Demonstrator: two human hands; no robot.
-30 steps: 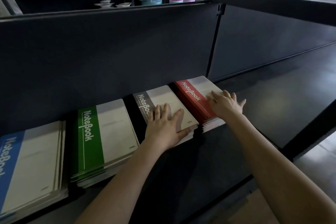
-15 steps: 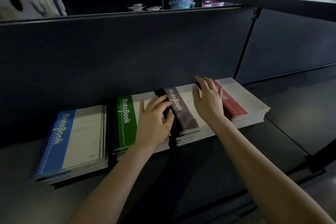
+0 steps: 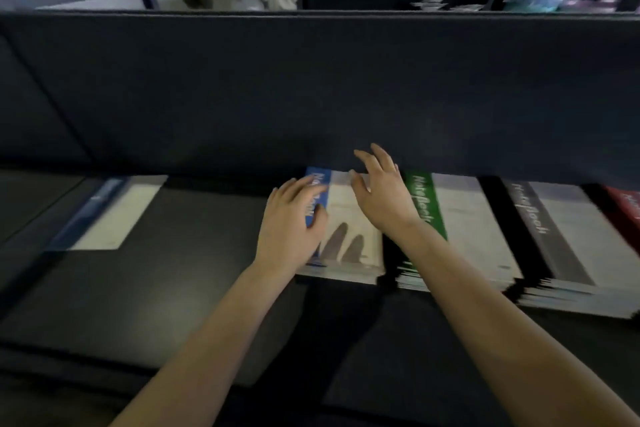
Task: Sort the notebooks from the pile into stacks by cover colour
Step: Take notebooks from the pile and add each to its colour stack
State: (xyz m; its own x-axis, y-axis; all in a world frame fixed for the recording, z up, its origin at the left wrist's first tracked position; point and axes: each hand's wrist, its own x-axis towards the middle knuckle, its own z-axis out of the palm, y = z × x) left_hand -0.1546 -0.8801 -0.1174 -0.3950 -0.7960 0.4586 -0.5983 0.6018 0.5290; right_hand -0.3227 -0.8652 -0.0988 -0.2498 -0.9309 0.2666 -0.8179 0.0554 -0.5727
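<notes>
Left hand (image 3: pixel 291 218) rests, grip spread, on blue notebook stack (image 3: pixel 349 215); right hand (image 3: pixel 382 191) spread, possibly hovering. Red stack (image 3: pixel 623 210) cut off.

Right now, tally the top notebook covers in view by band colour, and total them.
Dark blue cover: 1
Blue cover: 1
Green cover: 1
Grey cover: 1
Red cover: 1
Total: 5

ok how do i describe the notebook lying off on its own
Start at the dark back panel and follow the shelf below it leftward. Past a gap from the blue stack lies the lone notebook, flat; its band is a darker navy and nothing touches it.
</notes>
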